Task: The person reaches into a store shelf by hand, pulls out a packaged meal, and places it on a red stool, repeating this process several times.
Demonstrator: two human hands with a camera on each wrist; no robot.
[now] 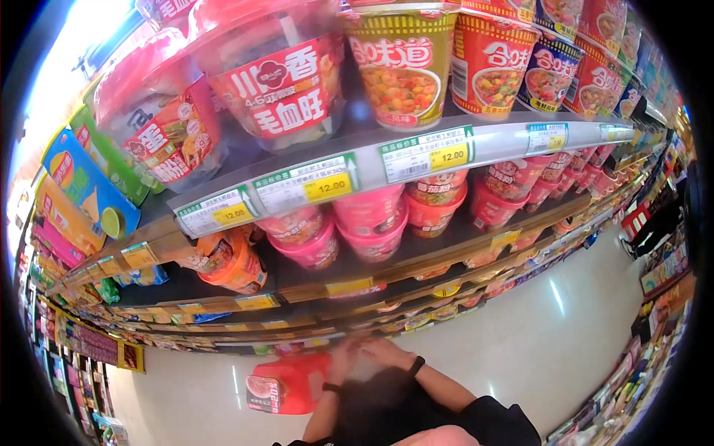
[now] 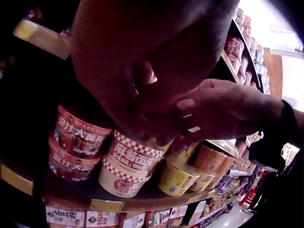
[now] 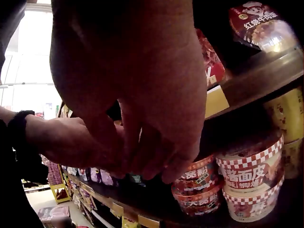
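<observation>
In the head view my left hand and right hand meet low in front of the shelves, with a dark band on each wrist. The left wrist view has my left hand large and dark, and the right hand reaching toward its fingers. In the right wrist view my right hand's fingers hang down loosely, slightly apart, beside the left hand. Nothing shows between the fingers of either hand. Behind the hands, stacked white noodle bowls with checkered rims stand beside red bowls.
A red item with a printed panel appears beside the left forearm, over the pale floor. Noodle cups line the top shelf above a price rail. Pink tubs fill the shelf below. More shelving runs along the right.
</observation>
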